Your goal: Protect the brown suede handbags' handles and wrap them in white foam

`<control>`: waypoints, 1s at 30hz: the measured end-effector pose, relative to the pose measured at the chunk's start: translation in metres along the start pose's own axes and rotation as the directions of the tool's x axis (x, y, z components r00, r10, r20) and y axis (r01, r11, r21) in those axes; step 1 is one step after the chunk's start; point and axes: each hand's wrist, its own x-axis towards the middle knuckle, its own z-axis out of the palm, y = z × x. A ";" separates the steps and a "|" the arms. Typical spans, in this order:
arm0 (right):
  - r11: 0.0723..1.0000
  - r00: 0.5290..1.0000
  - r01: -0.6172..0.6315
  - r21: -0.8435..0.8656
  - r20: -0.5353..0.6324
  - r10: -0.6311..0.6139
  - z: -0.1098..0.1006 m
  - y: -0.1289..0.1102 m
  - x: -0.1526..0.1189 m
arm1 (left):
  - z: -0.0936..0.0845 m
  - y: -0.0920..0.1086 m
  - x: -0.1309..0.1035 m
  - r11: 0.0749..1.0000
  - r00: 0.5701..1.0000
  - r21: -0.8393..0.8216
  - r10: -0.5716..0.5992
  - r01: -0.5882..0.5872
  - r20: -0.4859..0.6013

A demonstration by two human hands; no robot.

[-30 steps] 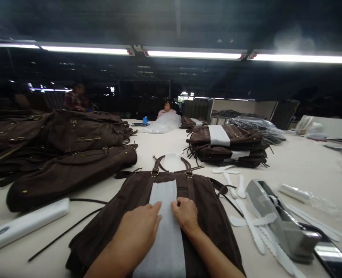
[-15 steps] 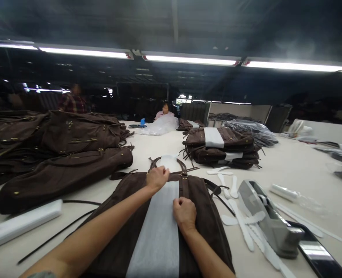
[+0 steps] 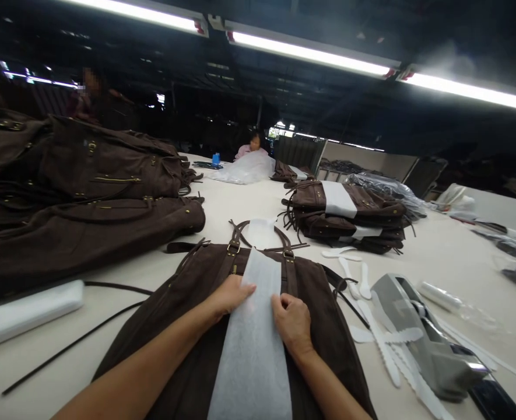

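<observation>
A dark brown bag (image 3: pixel 188 332) lies flat on the pale table, its straps and buckles at the far end. A strip of whitish wrapping paper (image 3: pixel 253 344) runs lengthwise over its middle. My left hand (image 3: pixel 231 296) is closed at the strip's left edge, thumb on top and the other fingers partly hidden. At the right edge, slightly nearer me, my right hand (image 3: pixel 293 324) has its fingers curled and pinches the paper. More white paper (image 3: pixel 262 233) shows between the bag's handles.
Brown bags (image 3: pixel 109 169) are piled at the left, above a white bar-shaped object (image 3: pixel 30 312). Paper-banded bags (image 3: pixel 349 210) stand beyond on the right. White plastic pieces (image 3: pixel 384 344), a grey tape dispenser (image 3: pixel 428 338) and a phone (image 3: pixel 498 399) lie near right. A person (image 3: pixel 251 146) sits across the table.
My left hand has come down from the bag's top edge to the strip's left edge. My right hand stays at the right edge. The camera view has tilted.
</observation>
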 end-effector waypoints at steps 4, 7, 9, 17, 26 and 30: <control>0.985 0.979 0.170 -0.024 0.117 -0.166 0.003 -0.010 -0.011 | -0.013 -0.011 -0.003 0.996 0.999 -0.072 -0.052 0.053 0.014; 0.973 0.963 0.228 -0.019 0.152 -0.223 0.006 -0.016 -0.017 | -0.016 -0.018 0.006 0.997 0.996 -0.025 -0.080 0.079 -0.033; 0.978 0.968 0.207 -0.028 0.150 -0.201 0.008 -0.018 -0.016 | -0.013 -0.021 0.013 0.997 0.993 0.037 -0.063 0.067 -0.098; 0.955 0.943 0.249 -0.164 0.265 -0.201 -0.014 -0.030 -0.024 | 0.000 -0.027 0.016 0.969 0.934 0.247 0.109 -0.022 -0.342; 0.974 0.936 0.167 -0.156 0.335 -0.107 -0.038 -0.072 0.127 | -0.003 -0.030 0.021 0.962 0.964 0.270 0.101 -0.031 -0.248; 0.999 0.967 -0.008 -0.049 0.254 0.020 -0.006 -0.073 0.201 | -0.005 -0.032 0.023 0.974 0.969 0.225 0.094 -0.041 -0.230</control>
